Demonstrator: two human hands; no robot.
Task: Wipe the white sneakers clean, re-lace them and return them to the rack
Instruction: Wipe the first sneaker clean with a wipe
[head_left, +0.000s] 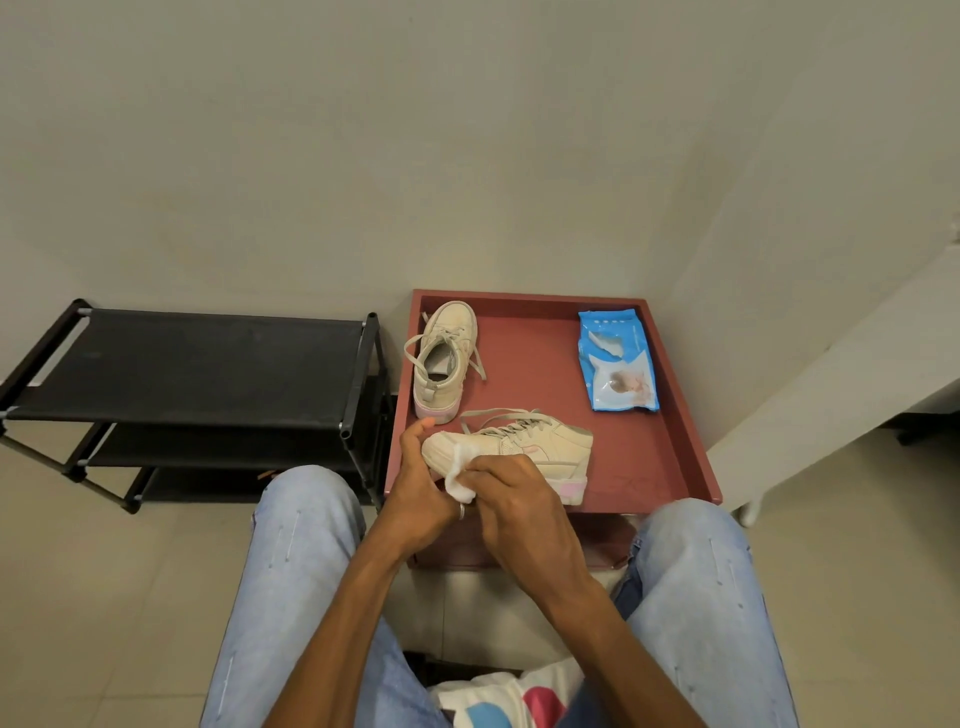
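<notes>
A: From the head camera, what's hard to see?

B: The near sneaker (524, 447) has its toe partly covered. The left hand (415, 493) is closed around the toe from the left, and the right hand (511, 499) pinches a white wipe (458, 475) against the toe's near side. Its sole is mostly hidden behind the hands. The table's (670, 415) near edge is masked by the wrists.

A: Which way does it lie?

B: On the red table's near part, long axis left to right, toe left, pink heel right, laces loose.

A: The other one?

B: The far sneaker (444, 358) stands upright just beyond it, toe toward the wall, heel near. The blue wipes pack (618, 361) lies far right on the table. The black rack (208, 374) stands left, its lower shelves partly hidden
</notes>
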